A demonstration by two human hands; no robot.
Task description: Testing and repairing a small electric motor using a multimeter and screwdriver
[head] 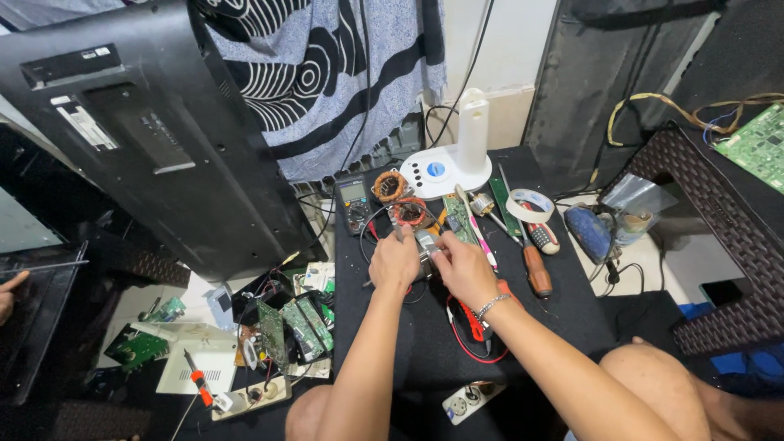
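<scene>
Small grey metal part (426,242) is held between the two hands at the middle of the black bench (563,310), just below one copper-wound coil (410,214); its kind cannot be told. The left hand (394,260) is closed around the part's left side, knuckles up. The right hand (462,265) is curled, its fingertips pinched on the part's right end, and a silver bracelet (491,305) is worn at its wrist. Both forearms are stretched forward from the lower edge of the view, with the hands nearly touching.

A second copper coil (389,185) lies further back, beside one multimeter (354,202). A narrow green circuit board (460,218) is seen just above the right hand. One screwdriver with a brown handle (536,269) lies to the right, near one roll of white tape (530,204). A white lamp base (445,167) stands at the back of the bench. Red and black leads (469,327) lie under the right forearm. On the floor to the left, several green boards (294,327) are scattered beside a large black television back panel (155,131).
</scene>
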